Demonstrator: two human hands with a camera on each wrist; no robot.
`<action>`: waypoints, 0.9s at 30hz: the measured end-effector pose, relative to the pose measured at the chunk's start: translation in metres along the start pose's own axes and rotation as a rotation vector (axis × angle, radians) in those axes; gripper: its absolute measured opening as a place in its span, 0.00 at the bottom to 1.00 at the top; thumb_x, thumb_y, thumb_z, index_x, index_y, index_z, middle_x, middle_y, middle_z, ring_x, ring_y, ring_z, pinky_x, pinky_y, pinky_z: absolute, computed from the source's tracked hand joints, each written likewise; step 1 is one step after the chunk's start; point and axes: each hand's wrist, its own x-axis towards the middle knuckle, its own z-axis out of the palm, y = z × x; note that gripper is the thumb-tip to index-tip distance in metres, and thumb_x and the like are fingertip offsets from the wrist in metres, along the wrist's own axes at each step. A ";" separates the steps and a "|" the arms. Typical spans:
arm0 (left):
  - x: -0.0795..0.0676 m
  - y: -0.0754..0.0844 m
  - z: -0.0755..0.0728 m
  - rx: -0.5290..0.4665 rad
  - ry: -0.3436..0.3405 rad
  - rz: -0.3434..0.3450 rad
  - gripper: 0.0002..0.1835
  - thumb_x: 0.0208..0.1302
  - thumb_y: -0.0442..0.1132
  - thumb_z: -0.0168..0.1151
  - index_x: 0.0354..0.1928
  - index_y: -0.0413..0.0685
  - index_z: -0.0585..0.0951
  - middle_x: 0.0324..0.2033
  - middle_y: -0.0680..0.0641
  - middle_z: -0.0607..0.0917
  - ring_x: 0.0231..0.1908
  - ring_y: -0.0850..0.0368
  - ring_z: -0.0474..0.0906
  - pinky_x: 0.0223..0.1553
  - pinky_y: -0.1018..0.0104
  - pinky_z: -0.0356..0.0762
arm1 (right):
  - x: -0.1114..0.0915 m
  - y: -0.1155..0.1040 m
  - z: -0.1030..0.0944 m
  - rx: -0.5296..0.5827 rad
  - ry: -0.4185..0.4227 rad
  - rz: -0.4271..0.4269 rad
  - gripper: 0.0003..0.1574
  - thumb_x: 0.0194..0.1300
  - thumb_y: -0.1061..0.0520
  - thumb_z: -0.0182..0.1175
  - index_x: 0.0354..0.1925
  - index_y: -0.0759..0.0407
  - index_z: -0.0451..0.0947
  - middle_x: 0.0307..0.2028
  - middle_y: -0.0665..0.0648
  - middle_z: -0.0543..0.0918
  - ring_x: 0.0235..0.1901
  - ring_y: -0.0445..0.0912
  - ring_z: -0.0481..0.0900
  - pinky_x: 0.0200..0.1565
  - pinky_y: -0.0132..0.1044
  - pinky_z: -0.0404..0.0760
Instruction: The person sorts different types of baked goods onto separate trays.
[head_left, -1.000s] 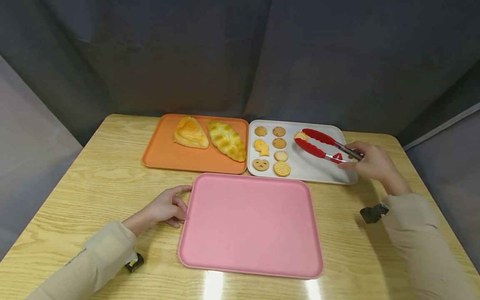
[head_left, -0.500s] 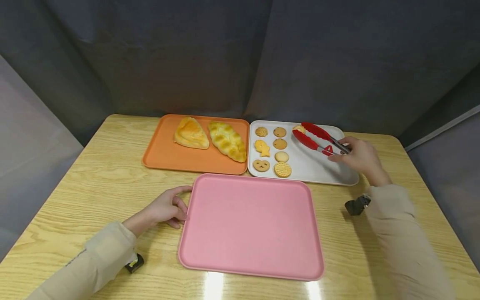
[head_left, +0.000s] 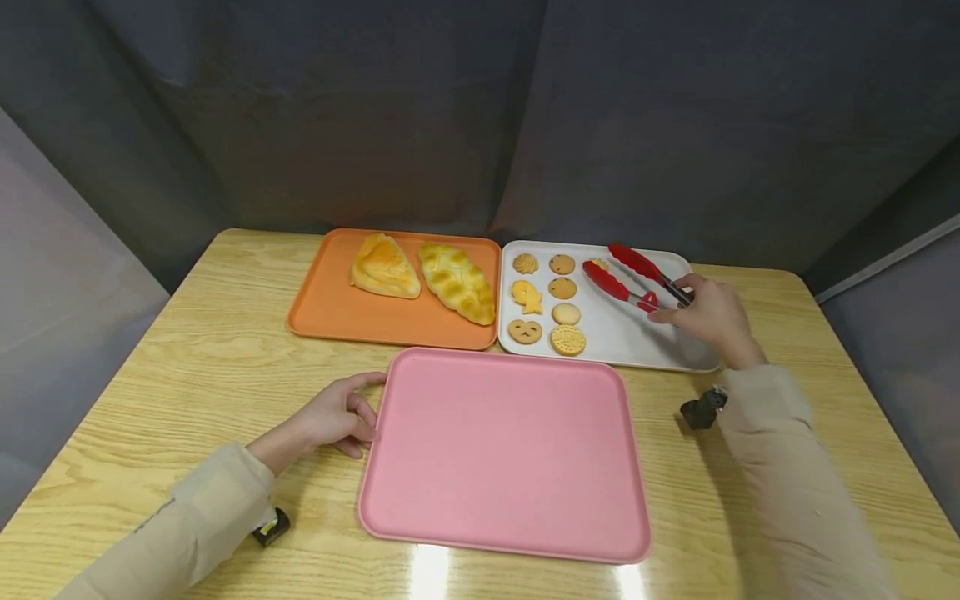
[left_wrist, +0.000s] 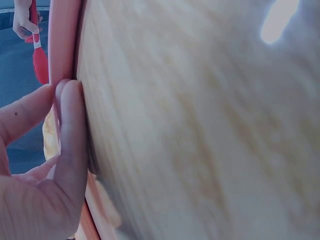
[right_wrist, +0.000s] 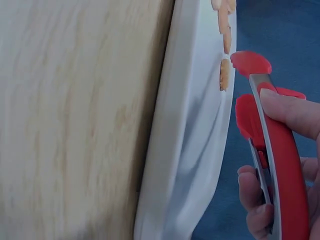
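My right hand [head_left: 712, 315] holds red-tipped metal tongs [head_left: 609, 282] by the handles over the white tray [head_left: 645, 337]. The tong tips are spread apart, and a swirled cookie [head_left: 601, 263] shows partly behind the nearer tip. In the right wrist view, the tongs [right_wrist: 287, 165] sit between thumb and fingers. Beside the pink tray [head_left: 502, 454], my left hand [head_left: 326, 417] touches its left rim with relaxed fingers. In the left wrist view, fingertips [left_wrist: 72, 95] rest against that rim.
Several cookies stand in two columns on the white tray's left part, including a fish-shaped cookie [head_left: 527, 297] and a round patterned cookie [head_left: 567, 340]. An orange tray [head_left: 330, 308] at the back left bears a triangular pastry [head_left: 385, 268] and a braided bread [head_left: 459, 285]. Dark curtains [head_left: 375, 117] hang behind.
My right hand has moved left and slightly back with the tongs. The tong tips have spread wider around the swirled cookie, which now sits in line with the back cookies. My left hand stays put.
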 end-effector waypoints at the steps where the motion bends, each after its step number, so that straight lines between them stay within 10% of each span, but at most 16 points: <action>1: 0.000 0.000 0.000 -0.001 -0.001 0.001 0.44 0.46 0.20 0.58 0.68 0.40 0.54 0.27 0.38 0.77 0.19 0.54 0.76 0.19 0.59 0.80 | -0.003 0.000 -0.001 0.002 0.005 0.005 0.42 0.48 0.42 0.66 0.52 0.70 0.67 0.34 0.66 0.75 0.33 0.57 0.67 0.28 0.43 0.67; 8: -0.002 0.003 0.000 0.001 -0.003 -0.002 0.44 0.46 0.20 0.57 0.68 0.40 0.53 0.28 0.37 0.77 0.20 0.54 0.77 0.19 0.59 0.80 | -0.030 -0.001 -0.015 0.021 0.064 -0.021 0.44 0.49 0.43 0.66 0.54 0.71 0.67 0.43 0.71 0.75 0.36 0.59 0.68 0.31 0.48 0.70; 27: -0.002 0.003 0.001 -0.005 -0.004 -0.004 0.44 0.47 0.21 0.59 0.68 0.42 0.53 0.27 0.39 0.77 0.20 0.54 0.77 0.19 0.58 0.80 | -0.111 0.018 -0.020 0.008 0.193 -0.155 0.36 0.45 0.49 0.70 0.46 0.71 0.72 0.22 0.59 0.75 0.21 0.50 0.64 0.20 0.36 0.60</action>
